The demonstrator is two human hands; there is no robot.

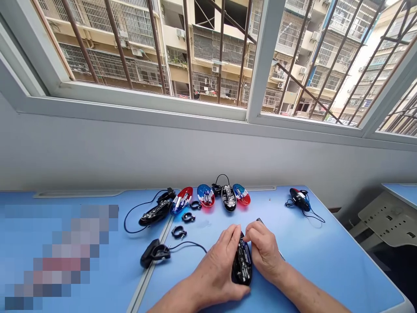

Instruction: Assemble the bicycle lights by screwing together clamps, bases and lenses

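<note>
My left hand (216, 267) wraps round a black oval plastic housing (243, 265), thumb at its near end and fingers along its far left side. The housing's hollow side faces up, and what look like batteries and small parts show inside. At its far right edge my right hand (262, 250) is closed, with thumb and fingertips pinched against the housing. What the pinch holds is hidden. A thin dark rod-like tool (282, 255) shows above and below the right hand; whether the hand grips it or it lies underneath, I cannot tell.
Left lies a black clamp-mounted part (153, 254) with a cable. Three black ring clamps (179, 232) sit beyond it. Farther back are a black oval unit (156, 213), red-and-blue shells (206, 195) and another open black housing (229, 198). A cabled assembly (299, 200) lies far right.
</note>
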